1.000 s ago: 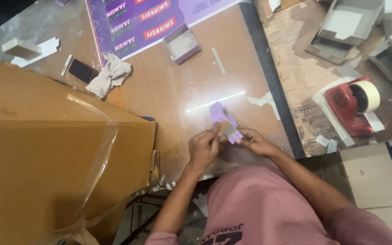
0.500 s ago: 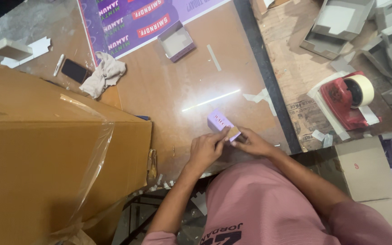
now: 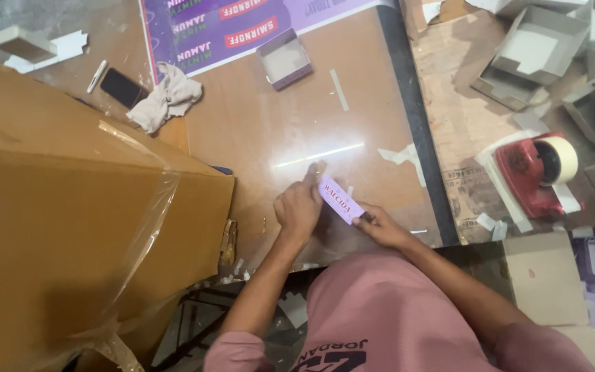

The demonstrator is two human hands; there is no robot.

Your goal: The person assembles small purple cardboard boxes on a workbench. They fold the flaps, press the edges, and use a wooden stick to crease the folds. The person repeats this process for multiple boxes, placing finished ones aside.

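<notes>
Now that the purple box (image 3: pixel 341 199) lies flatter at centre frame, my left hand (image 3: pixel 299 209) presses its end while my right hand (image 3: pixel 380 227) pinches the other.

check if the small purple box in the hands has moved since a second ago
Yes. The small purple box now lies flat and lengthwise between the left hand and right hand, turned from its earlier bunched pose, staying just below the bright light streak on the table.

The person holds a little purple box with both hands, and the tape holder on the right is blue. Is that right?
Not quite. The tape holder is red, not blue; the head view shows it. The rest holds: both the left hand and right hand hold the little purple box.
</notes>
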